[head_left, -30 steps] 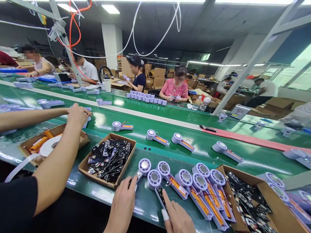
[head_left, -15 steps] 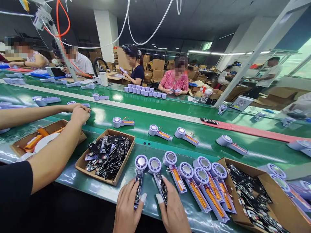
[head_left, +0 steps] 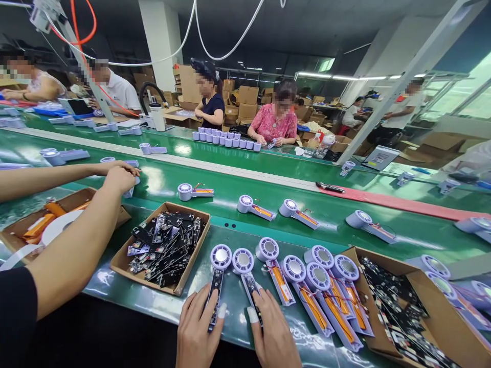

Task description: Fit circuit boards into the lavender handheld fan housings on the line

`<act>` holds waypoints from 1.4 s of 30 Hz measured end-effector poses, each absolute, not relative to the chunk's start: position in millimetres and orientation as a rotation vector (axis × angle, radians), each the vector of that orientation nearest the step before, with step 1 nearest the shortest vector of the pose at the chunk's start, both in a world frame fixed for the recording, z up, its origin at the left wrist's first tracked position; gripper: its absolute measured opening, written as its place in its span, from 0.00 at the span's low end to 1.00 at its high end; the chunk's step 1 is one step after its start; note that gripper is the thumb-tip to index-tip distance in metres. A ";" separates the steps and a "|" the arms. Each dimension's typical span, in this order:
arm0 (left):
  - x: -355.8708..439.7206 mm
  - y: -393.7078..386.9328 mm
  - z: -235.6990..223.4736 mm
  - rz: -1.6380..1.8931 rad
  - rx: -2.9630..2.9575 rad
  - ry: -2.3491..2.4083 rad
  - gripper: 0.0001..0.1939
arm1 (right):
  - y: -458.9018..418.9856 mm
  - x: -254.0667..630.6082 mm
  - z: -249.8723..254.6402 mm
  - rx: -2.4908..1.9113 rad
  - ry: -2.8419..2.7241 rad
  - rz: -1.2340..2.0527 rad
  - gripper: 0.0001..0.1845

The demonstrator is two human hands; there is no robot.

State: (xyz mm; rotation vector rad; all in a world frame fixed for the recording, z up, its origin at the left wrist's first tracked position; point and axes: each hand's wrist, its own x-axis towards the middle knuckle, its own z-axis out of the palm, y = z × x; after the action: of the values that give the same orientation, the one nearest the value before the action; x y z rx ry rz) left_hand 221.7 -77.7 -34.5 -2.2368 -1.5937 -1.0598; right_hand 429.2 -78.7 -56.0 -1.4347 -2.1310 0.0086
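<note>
My left hand (head_left: 200, 324) grips the handle of a lilac handheld fan (head_left: 221, 257), whose handle carries a black circuit board. A similar fan (head_left: 243, 261) lies under my right hand (head_left: 275, 327), with the fingers bent over its board and the thumb on the near side. White covers wrap both thumb tips. The two fan heads lie side by side on the green work surface, pointing away from me. To the right of them rests a group of several fans (head_left: 294, 268) with orange batteries and thin wires showing in open handles.
Boxes of black circuit boards stand at left (head_left: 183, 282) and right (head_left: 447, 322). Open fans (head_left: 251, 205) lie along the green belt (head_left: 215, 217). A co-worker's arms (head_left: 88, 225) reach in from the left over another carton. A cutter knife (head_left: 330, 187) rests beyond the belt.
My right fingers have moved further over the board of their fan. My left hand stays on its fan. Open fans on the belt have shifted slightly right; the view has turned a little.
</note>
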 end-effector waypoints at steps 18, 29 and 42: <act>226.4 -68.5 -35.7 -0.816 -2.188 -1.687 0.25 | -68.4 423.3 -52.3 -1.414 -1.982 0.190 0.25; 226.3 -69.1 -32.2 -0.812 -2.146 -1.654 0.24 | -66.6 422.0 -51.3 -1.395 -1.947 0.187 0.23; 223.3 -64.3 -33.9 -0.818 -2.145 -1.602 0.24 | -64.2 422.0 -54.7 -1.405 -1.958 0.154 0.25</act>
State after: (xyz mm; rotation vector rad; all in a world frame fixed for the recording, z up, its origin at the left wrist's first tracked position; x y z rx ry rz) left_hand 223.3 -64.3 -33.9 -2.1449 -1.6020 -0.8184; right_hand 422.0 -64.2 -54.7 -1.4052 -1.9582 0.1544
